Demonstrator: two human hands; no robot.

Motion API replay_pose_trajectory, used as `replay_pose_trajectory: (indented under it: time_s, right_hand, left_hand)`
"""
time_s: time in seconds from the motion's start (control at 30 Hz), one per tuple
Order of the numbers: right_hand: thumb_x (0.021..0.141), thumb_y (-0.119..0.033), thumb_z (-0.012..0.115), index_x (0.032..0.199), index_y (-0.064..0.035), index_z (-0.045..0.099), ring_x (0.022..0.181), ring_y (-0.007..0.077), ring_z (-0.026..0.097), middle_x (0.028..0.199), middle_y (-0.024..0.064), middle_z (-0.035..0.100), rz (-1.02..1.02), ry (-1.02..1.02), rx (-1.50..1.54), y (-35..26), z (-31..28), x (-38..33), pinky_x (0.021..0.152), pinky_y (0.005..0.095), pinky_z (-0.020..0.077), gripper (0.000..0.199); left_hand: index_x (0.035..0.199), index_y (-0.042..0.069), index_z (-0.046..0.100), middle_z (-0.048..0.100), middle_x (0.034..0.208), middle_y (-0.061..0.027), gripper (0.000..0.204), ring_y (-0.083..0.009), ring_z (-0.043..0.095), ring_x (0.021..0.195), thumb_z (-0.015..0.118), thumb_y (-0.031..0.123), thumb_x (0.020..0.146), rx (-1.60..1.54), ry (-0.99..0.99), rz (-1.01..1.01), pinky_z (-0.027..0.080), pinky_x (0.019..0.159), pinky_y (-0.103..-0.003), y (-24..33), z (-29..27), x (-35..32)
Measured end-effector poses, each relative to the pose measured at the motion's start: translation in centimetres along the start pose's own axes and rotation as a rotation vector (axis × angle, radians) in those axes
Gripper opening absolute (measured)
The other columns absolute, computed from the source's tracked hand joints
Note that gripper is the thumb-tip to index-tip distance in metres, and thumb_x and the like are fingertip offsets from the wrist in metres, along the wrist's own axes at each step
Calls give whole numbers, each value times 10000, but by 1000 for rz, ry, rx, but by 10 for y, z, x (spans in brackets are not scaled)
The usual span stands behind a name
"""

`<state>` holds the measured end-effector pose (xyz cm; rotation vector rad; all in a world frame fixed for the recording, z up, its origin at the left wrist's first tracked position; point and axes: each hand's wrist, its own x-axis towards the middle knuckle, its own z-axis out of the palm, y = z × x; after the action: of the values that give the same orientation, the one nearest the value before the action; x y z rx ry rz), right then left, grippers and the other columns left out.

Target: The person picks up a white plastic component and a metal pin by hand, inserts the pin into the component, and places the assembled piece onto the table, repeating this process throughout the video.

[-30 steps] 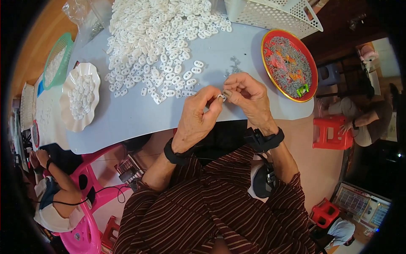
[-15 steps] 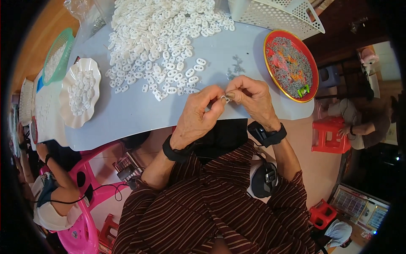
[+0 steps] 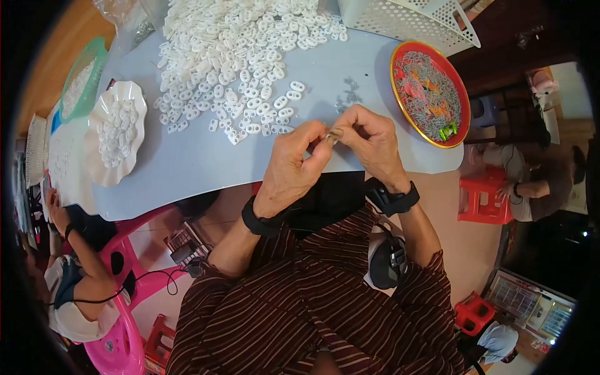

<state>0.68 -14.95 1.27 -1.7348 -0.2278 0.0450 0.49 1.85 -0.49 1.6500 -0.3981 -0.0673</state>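
Note:
In front of my chest, at the table's near edge, my left hand (image 3: 294, 164) pinches a small white plastic piece between thumb and fingertips. Most of that piece is covered by the fingers. My right hand (image 3: 373, 147) meets it there, thumb and index finger pressed together at the same spot; whatever it grips is too small and hidden to name. Just beyond the hands lie loose white two-holed oval pieces (image 3: 284, 112), spilling from a large heap (image 3: 231, 37). A few small grey slender parts (image 3: 349, 94) rest past my right hand.
At the right a red, gold-rimmed bowl (image 3: 392, 69) holds many grey parts. A white perforated basket (image 3: 406, 25) stands behind. On the left are a scalloped white dish (image 3: 94, 159) with white pieces and a green basket (image 3: 94, 53). Another person's arm (image 3: 90, 256) shows at far left.
The fingertips have closed further over the white piece, whose rounded outline showed between them before. Both hands stay in nearly the same place; the view has shifted slightly.

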Motion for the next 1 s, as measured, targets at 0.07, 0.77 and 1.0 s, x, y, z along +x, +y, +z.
replay_pose_trajectory:
  time_s: [0.07,0.77,1.0]
  right_hand:
    - [880,-112,657,837,-4,600,651,39,477,727,-19,585,3,-11,13,-1,-4,-2,590,200,400,129]
    - [892,-107,643,806,-1,589,614,48,451,673,-28,554,-16,67,5,4,4,-5,560,206,388,147]
    - [949,-249,579,870,-10,586,625,36,454,692,-16,543,56,66,201,0,-2,-7,553,183,352,251]
  left_hand:
    - [865,-3,569,524,630,1,82,-59,457,608,570,76,887,-61,-19,-23,378,553,-225,1,1,-1]
    - [887,-1,577,604,697,-12,66,-52,502,655,562,62,896,-48,-49,-33,401,584,-215,2,1,-1]
    - [907,6,587,605,704,3,68,-47,497,657,555,66,904,-86,-43,-40,392,581,-206,2,0,-3]
